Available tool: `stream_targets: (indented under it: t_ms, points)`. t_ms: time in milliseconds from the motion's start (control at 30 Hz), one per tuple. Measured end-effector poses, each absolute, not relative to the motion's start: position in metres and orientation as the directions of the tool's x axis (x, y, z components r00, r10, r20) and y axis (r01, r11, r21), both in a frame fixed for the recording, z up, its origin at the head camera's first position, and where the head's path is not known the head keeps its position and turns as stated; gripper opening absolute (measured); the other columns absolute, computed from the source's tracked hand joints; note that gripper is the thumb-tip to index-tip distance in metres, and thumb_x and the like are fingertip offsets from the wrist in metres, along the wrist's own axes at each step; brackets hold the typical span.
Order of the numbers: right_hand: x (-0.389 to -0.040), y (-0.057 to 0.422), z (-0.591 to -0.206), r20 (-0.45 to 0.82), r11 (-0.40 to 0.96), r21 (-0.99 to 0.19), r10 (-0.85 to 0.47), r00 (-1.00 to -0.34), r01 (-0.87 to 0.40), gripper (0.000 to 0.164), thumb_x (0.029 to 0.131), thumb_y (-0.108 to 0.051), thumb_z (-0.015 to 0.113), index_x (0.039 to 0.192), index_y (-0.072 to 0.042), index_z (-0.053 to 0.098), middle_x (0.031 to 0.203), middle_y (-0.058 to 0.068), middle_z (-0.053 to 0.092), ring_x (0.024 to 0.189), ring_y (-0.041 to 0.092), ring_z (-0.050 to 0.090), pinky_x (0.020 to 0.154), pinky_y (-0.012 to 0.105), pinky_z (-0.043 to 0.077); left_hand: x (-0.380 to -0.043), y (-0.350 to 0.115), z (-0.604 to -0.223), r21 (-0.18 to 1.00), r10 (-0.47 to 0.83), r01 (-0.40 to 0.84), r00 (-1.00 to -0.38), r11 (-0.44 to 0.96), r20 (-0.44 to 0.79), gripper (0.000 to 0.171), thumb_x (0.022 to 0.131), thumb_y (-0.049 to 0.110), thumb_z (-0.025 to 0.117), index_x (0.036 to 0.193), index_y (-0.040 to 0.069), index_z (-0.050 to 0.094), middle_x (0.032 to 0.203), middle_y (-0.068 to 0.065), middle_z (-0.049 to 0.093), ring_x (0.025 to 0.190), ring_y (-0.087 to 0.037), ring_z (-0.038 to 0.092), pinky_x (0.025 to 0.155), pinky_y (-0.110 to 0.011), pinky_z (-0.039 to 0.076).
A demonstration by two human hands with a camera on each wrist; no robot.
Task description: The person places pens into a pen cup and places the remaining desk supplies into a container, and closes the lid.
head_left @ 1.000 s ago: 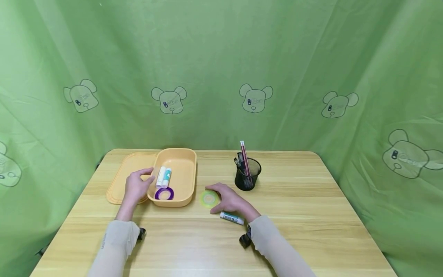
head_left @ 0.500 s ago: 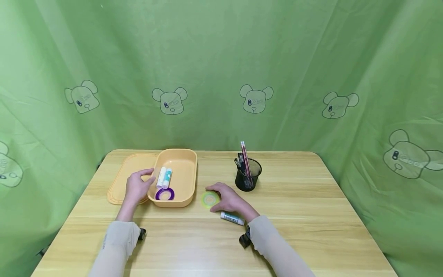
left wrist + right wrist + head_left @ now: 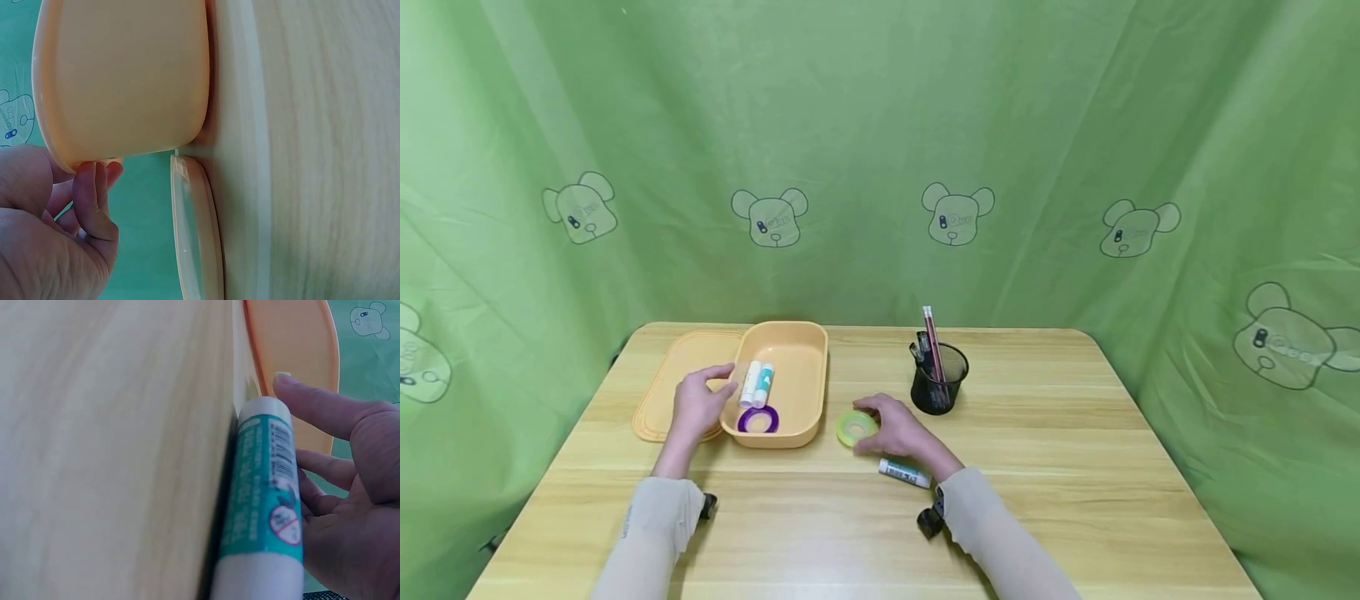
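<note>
The glue stick [image 3: 256, 500] bears a barcode [image 3: 281, 453] and prohibition sign [image 3: 285, 525].

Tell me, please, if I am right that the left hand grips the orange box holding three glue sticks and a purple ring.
Almost: the head view shows two glue sticks in the orange box; the third glue stick lies on the table. The rest is right.

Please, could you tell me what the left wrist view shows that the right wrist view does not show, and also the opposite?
Only the left wrist view: the left grip, pinching the rim of the peach storage box, and the lid near it on the table.

Only the right wrist view: the right grip, the glue stick in close-up, and a sliver of the black mesh pen cup.

Both: the storage box's outer wall, the wooden table and the green curtain with bear-head print.
</note>
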State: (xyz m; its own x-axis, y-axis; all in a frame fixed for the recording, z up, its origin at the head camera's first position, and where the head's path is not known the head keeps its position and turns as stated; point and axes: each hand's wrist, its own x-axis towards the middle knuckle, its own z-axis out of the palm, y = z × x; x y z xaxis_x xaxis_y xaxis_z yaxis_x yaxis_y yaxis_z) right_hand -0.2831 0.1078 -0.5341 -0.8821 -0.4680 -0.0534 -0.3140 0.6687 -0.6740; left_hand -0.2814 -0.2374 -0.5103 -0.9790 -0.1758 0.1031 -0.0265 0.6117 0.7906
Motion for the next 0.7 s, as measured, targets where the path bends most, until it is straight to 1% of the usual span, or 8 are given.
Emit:
stream_targets:
  t_ms: [133,233,367,567,700]
  points:
    - [-0.283,0.107,-0.53,-0.044,0.644,-0.713,-0.435,-0.899,-0.277,0.078,0.065,-0.03,0.088,0.133,-0.01,0.055,0.117,0.003,0.058,0.102,0.017,0.055,0.091,0.035,0.049,-0.282,-0.238,-0.511,0.79,-0.171,-0.016,-0.979,0.613,0.112,0.038,0.089,0.018,0.067,0.126,0.012,0.063,0.124,-0.014,0.063,0.04,-0.01,0.037,0.035,-0.025,0.035]
    - [-0.283,0.104,-0.526,-0.003,0.592,-0.763,-0.406,-0.914,-0.261,0.075,0.067,-0.03,0.087,0.132,-0.011,0.056,0.113,0.0,0.058,0.1,0.016,0.054,0.09,0.033,0.049,-0.282,-0.239,-0.511,0.789,-0.169,-0.006,-0.978,0.614,0.124,0.037,0.089,0.018,0.067,0.126,0.011,0.063,0.124,-0.014,0.063,0.04,-0.009,0.037,0.035,-0.025,0.035]
    - [-0.283,0.099,-0.518,0.056,0.529,-0.809,-0.368,-0.928,-0.258,0.072,0.068,-0.031,0.087,0.131,-0.014,0.057,0.112,-0.001,0.057,0.101,0.016,0.055,0.092,0.035,0.049,-0.283,-0.239,-0.51,0.788,-0.17,0.006,-0.975,0.616,0.14,0.037,0.089,0.017,0.068,0.125,0.01,0.063,0.123,-0.015,0.064,0.039,-0.01,0.037,0.035,-0.026,0.035]
    - [-0.282,0.089,-0.507,0.082,0.507,-0.825,-0.33,-0.94,-0.25,0.071,0.066,-0.031,0.088,0.129,-0.017,0.058,0.117,-0.002,0.056,0.103,0.017,0.055,0.093,0.036,0.049,-0.282,-0.238,-0.511,0.794,-0.167,-0.004,-0.978,0.608,0.123,0.037,0.089,0.018,0.068,0.125,0.011,0.063,0.123,-0.014,0.063,0.04,-0.01,0.037,0.035,-0.026,0.036]
    - [-0.282,0.08,-0.502,0.107,0.49,-0.83,-0.326,-0.939,-0.265,0.072,0.066,-0.03,0.088,0.129,-0.016,0.058,0.118,-0.002,0.056,0.104,0.018,0.055,0.092,0.036,0.049,-0.282,-0.238,-0.511,0.796,-0.168,-0.002,-0.978,0.606,0.126,0.037,0.089,0.018,0.068,0.125,0.012,0.063,0.123,-0.014,0.064,0.04,-0.009,0.037,0.035,-0.026,0.036]
